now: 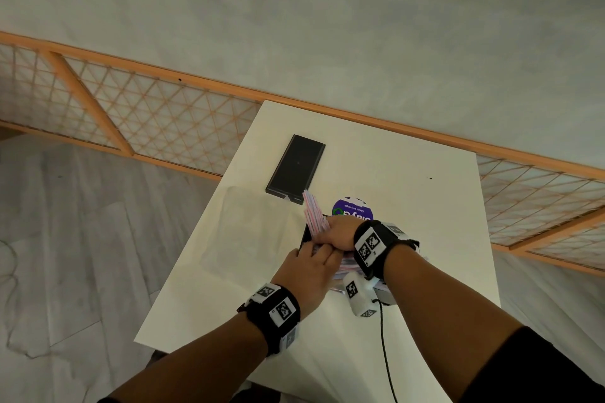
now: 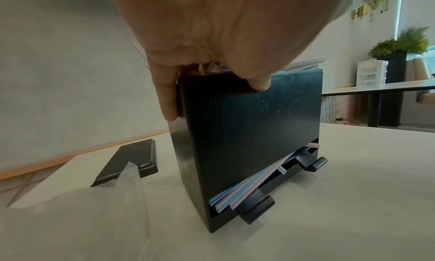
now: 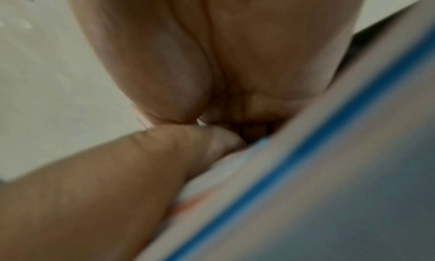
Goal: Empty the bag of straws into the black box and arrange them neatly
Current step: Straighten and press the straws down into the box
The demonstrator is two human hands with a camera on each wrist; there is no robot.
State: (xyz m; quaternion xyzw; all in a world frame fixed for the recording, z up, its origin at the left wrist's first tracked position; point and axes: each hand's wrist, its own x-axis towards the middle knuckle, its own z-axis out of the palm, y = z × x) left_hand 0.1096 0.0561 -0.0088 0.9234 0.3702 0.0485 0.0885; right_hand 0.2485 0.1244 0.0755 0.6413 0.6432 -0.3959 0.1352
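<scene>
The black box (image 2: 249, 134) stands upright on the white table (image 1: 409, 173). My left hand (image 2: 214, 97) grips its top corner, thumb on the front face and a finger down the side. Pink, blue and white straws (image 1: 313, 211) stick out of the box's top toward the far side, and more straws (image 2: 247, 188) show through the slot at its base. My right hand (image 1: 330, 234) is curled over the straw bundle at the box top. In the blurred right wrist view, thumb and fingers (image 3: 188, 90) close on the straws (image 3: 306, 153). The clear bag (image 1: 248, 229) lies flat left of the box.
The box's black lid (image 1: 296, 168) lies flat on the table beyond the box, one end on the bag. A round purple sticker (image 1: 353, 208) sits just behind my right hand. A black cable (image 1: 386, 353) runs off the near table edge. A wooden lattice rail (image 1: 147, 108) borders the far side.
</scene>
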